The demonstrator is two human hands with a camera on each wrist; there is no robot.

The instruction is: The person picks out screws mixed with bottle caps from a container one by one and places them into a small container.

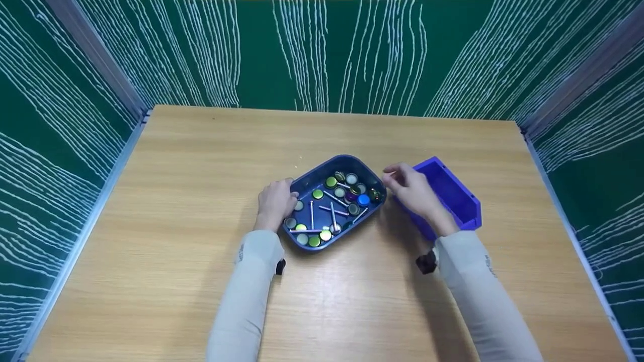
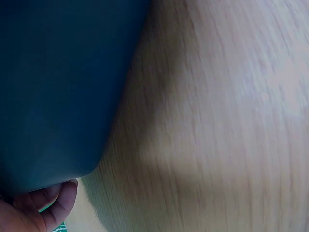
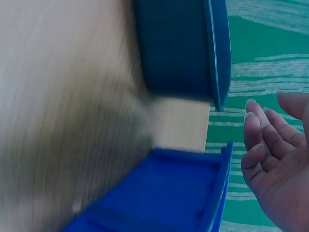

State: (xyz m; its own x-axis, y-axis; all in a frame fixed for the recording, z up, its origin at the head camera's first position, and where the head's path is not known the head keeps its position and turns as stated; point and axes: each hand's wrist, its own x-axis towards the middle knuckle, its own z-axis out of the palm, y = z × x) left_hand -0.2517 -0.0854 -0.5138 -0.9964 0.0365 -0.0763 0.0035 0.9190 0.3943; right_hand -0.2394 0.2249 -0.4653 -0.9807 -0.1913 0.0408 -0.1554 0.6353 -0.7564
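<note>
A dark blue tub [image 1: 308,182] sits at an angle on the table, holding several bottle caps [image 1: 330,182], a blue cap [image 1: 363,200] and several long metal nails or screws [image 1: 312,215]. At its left end, my left hand [image 1: 275,203] grips the wall, with the thumb at the rim; in the left wrist view, curled fingers [image 2: 65,200] lie against the tub's outside. My right hand [image 1: 415,193] hovers between the tub's right end and a blue-violet bin [image 1: 448,186]. The right wrist view shows its fingers loosely bent, with nothing held.
Beneath everything is a wooden table [image 1: 201,151], edged by pale metal rails [image 1: 75,226]. Green panels [image 1: 342,60] with white wavy lines stand around its back and sides. Tiny light specks [image 1: 298,162] lie behind the tub.
</note>
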